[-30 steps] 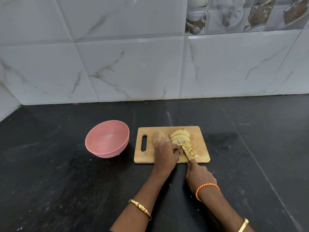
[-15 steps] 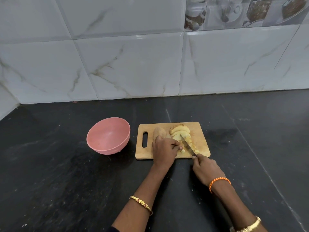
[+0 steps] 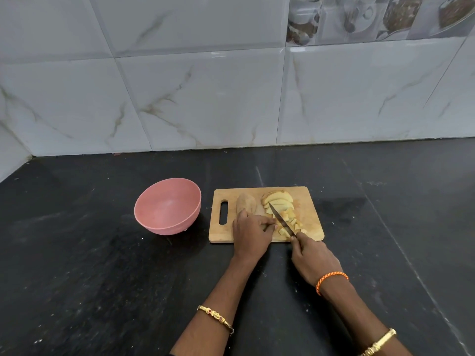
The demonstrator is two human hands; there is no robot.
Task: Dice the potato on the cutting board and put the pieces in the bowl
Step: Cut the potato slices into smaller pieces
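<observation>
CHANGE: knife advanced across potato slices since 0.5 s ago | right hand grips handle | left hand pinches slices | bowl holds 0 pieces; dicing partial

Table: black stone slab, matte, flecked with pale specks and a few crumbs. Thin seams run across it, one slanting down the right side, another near the middle at the back.

Wall behind: large glossy white tiles with grey-brown marble veining, laid in a grid, grout lines visible. The wall turns a corner at far left.

Top right: a row of decorative tiles printed with crockery and food motifs; details blurred.

Small reddish speck where wall meets table, left of centre; cannot tell what it is.
</observation>
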